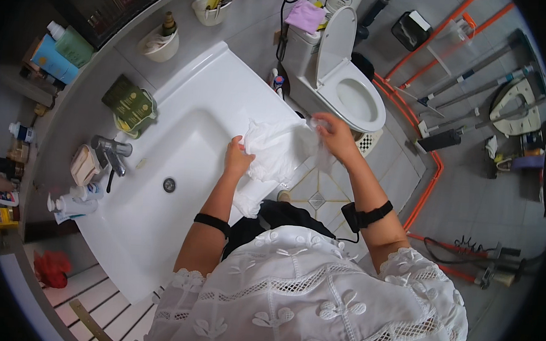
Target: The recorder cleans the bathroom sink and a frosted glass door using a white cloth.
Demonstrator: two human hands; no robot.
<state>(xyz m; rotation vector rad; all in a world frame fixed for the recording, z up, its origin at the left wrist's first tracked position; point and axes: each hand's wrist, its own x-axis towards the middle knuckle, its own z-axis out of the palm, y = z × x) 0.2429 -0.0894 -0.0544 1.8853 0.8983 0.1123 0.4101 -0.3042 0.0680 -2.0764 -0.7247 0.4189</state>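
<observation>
A bunched white cloth (273, 147) lies over the front right rim of the white washbasin (220, 63), with part of it hanging down the edge toward my body. My left hand (238, 159) is closed on the cloth's left side, thumb and fingers pinching its fold. Out beyond the basin's edge, my right hand (336, 138) is closed on a thin see-through plastic bag (321, 149). The bag hangs crumpled beneath the fingers, close to the cloth's right side. Whether the bag and the cloth touch I cannot tell.
A chrome tap (110, 153) and pump bottles (77, 204) stand along the basin's left side. A green pack (130, 106) sits at its back rim. The toilet (351, 97) has its lid up, beyond my right hand. Mops and brushes (475, 88) line the right wall.
</observation>
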